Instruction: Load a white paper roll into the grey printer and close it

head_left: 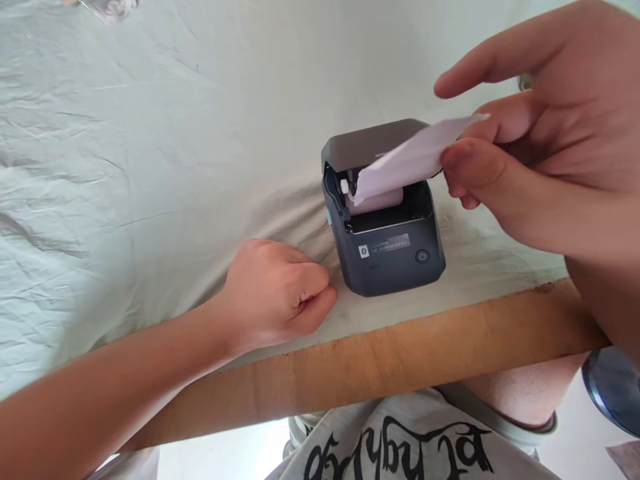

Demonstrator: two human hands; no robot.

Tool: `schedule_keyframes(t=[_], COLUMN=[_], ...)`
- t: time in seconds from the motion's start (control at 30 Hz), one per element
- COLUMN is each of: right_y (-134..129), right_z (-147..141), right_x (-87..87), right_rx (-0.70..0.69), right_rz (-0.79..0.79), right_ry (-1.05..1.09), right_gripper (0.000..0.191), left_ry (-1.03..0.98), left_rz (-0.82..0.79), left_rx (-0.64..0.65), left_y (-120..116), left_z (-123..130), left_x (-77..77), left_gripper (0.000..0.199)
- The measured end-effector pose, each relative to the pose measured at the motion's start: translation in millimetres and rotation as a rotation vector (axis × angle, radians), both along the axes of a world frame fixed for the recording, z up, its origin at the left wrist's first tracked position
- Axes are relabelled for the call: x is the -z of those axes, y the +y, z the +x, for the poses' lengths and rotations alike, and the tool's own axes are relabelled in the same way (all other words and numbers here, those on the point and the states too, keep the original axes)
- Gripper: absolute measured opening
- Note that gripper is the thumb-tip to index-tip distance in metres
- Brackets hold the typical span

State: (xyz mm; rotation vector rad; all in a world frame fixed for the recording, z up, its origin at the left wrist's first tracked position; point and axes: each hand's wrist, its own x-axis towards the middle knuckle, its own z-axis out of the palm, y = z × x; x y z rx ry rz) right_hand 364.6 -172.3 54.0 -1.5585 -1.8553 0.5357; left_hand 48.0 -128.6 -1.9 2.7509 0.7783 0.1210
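Observation:
A small dark label printer [385,263] stands on the cloth with its lid raised. Inside its bay lies a white paper roll [377,202]. Above the open bay, a white strip of paper [415,160] is pinched between the thumb and fingers of my right hand [530,133], whose index finger sticks out free. Whether the strip joins the roll cannot be made out. My left hand [280,287] rests on the cloth in a closed fist, just left of the printer, and nothing shows in it.
Pale, wrinkled cloth [150,133] covers the surface. A wooden edge [350,367] runs along the front, close to my body. At the top left is a clear, shiny item [113,8], partly cut off. Something dark and round [615,390] sits below at the right.

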Motion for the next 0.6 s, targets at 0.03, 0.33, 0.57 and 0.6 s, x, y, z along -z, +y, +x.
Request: schedule_keyframes(t=[0.03,0.33,0.57,0.6], right_y=[4,32,28,28], right_z=[1,-21,-31,-30], right_x=[0.2,-3.5,-15.7,-15.1], right_rx=[-0.004,-0.002,0.145,0.088], right_rz=[-0.042,-0.471,-0.016,0.015], right_ry=[0.067,0.759,0.156,0.039], right_gripper=[0.037,0.009,0.020,0.023], left_ry=[0.003,0.061,-0.229,-0.238], left_rz=[-0.014,-0.091,0.032,0.040], left_rx=[0.002,0.030,0.044,0.043], left_y=[1,7,1,0], left_z=[1,6,1,1], left_x=[-3.9,-14.8,2.3,4.3], left_gripper=[0.050,0.049,0.046,0.046])
